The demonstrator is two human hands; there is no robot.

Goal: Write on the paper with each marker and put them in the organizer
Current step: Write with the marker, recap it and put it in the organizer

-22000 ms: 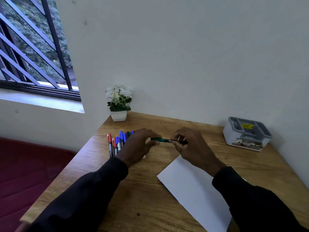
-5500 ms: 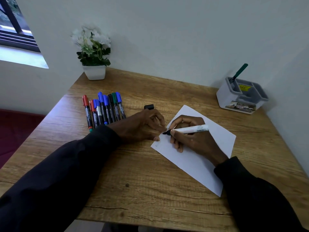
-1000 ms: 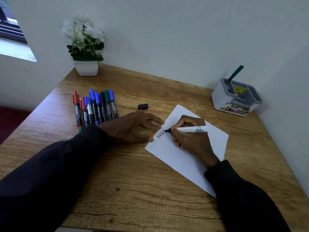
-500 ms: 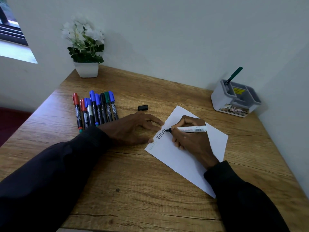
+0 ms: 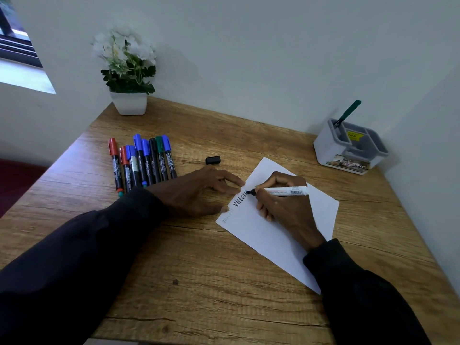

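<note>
Writing was under way: the right hand (image 5: 286, 207) gripped a white-barrelled black marker (image 5: 281, 191), tip on the paper (image 5: 273, 242) beside a dark word (image 5: 240, 199). The left hand (image 5: 199, 192) lay flat, fingertips pinning the paper's left edge, probably against sliding. A black cap (image 5: 213, 160) lay beyond the paper; capped markers (image 5: 143, 163) lay further left, and the organizer (image 5: 331, 148), holding one green marker (image 5: 349, 112), lay to the right.

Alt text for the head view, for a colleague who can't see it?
The right hand grips a white-barrelled black marker, writing on a white sheet of paper that the left hand steadies on the wooden table. Capped markers lie in a row at left near a loose black cap; a green marker stands in the grey organizer.
</note>
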